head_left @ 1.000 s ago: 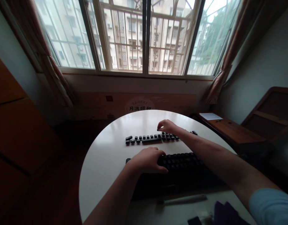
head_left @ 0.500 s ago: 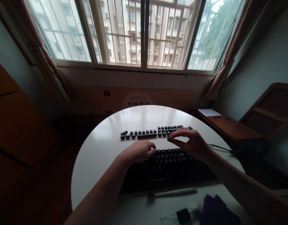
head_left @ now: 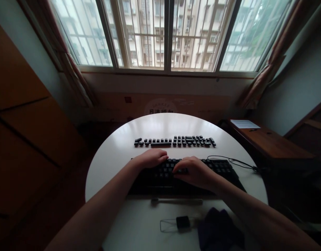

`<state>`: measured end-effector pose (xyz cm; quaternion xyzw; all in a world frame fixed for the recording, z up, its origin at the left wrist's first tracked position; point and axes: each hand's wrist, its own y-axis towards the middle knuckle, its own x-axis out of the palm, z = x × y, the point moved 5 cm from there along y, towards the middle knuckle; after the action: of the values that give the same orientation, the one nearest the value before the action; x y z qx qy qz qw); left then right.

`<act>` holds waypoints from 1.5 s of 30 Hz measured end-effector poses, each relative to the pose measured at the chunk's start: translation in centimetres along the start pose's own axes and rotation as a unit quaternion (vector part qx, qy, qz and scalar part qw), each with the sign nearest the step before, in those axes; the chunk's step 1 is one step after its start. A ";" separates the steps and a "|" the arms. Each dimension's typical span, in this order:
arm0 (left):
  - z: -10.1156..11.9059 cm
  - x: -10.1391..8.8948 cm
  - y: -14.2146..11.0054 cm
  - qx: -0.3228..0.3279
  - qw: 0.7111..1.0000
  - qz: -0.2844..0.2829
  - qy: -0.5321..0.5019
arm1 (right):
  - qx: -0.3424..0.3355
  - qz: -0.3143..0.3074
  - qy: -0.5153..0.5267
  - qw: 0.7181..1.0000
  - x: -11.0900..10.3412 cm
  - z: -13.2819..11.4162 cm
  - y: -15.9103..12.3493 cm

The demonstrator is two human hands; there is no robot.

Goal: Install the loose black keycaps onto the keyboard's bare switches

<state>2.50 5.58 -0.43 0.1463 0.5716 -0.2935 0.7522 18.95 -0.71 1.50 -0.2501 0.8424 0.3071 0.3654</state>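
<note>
A black keyboard [head_left: 164,170] lies across the white round table, with rows of keycaps showing between my hands. My left hand [head_left: 153,157] rests over its left rear part, fingers curled against it and partly hidden. Above the middle keys, my right hand [head_left: 193,170] has thumb and forefinger drawn together in a pinch. The small keycap in that pinch is mostly hidden by the fingers. Behind the keyboard, loose black keycaps [head_left: 186,141] stand in rows, with a long spacebar [head_left: 160,144] among them.
In front of the keyboard lie a brush [head_left: 178,201], a wire puller with a black handle [head_left: 183,222] and a purple cloth [head_left: 219,230]. A black cable [head_left: 237,161] runs off to the right. A wooden side table [head_left: 277,141] with a paper sheet stands beyond.
My right hand has come from the loose keycaps back to the middle of the keyboard, bringing a small keycap. My left hand stays on the keyboard. The view has shifted.
</note>
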 end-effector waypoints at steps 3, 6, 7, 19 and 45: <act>0.0 0.0 0.2 -0.001 1.000 -0.029 0.000 | 0.007 -0.006 -0.010 1.000 0.1 0.1 0.1; -0.3 0.0 0.7 -0.011 0.998 -0.063 -0.001 | 0.002 -0.011 -0.017 1.000 0.6 0.2 0.1; -0.4 0.0 1.0 -0.016 0.997 -0.073 -0.002 | 0.000 -0.013 -0.021 1.000 0.7 0.3 0.0; 0.0 0.1 1.3 -0.041 0.999 -0.005 0.023 | -0.037 -0.009 -0.094 0.995 1.6 -0.6 -0.5; -0.2 0.4 1.2 -0.021 0.999 0.021 0.021 | 0.043 -0.061 -0.121 0.990 1.5 -1.0 -0.3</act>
<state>3.13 6.54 -0.98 0.1488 0.5900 -0.2624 0.7489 17.74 -1.92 0.77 -0.2458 0.7875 0.2763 0.4930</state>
